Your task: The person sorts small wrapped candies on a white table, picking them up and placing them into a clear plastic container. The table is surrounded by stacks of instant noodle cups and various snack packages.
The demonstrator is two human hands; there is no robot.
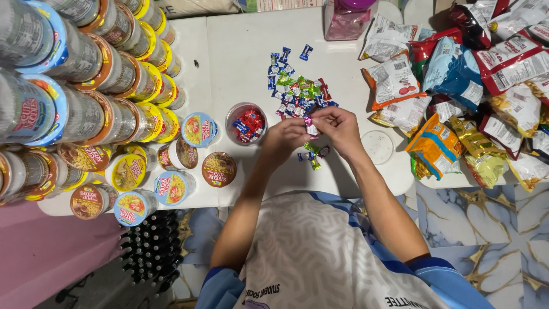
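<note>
Both hands work at the centre of the white counter (240,51). The left hand (289,137) and the right hand (337,127) meet fingertip to fingertip, and both are pinched together on one small pink-wrapped candy (311,128) held just above the counter surface. Neither hand is spread; each has its fingers closed on the wrapper ends.

At 12 o'clock from the hands lies a loose pile of wrapped candies (297,86) in blue, green and red, spread flat on the counter. At 6 o'clock from the held candy, a few more wrapped pieces (314,154) lie close under the wrists. At 9 o'clock, just beside the left hand, stands a clear round cup (246,123), upright and uncovered, with red and blue candies inside. At 3 o'clock from the right hand, a round clear lid (378,146) lies flat on the counter.

At 9 to 10 o'clock, well apart from the hands, stacks of instant noodle cups (103,74) lie on their sides, with several single cups standing near the counter edge. At 2 to 3 o'clock, a heap of snack bags (457,74) covers the right end of the counter. At 12 o'clock, near the far edge, stands a clear pink container (346,20).
</note>
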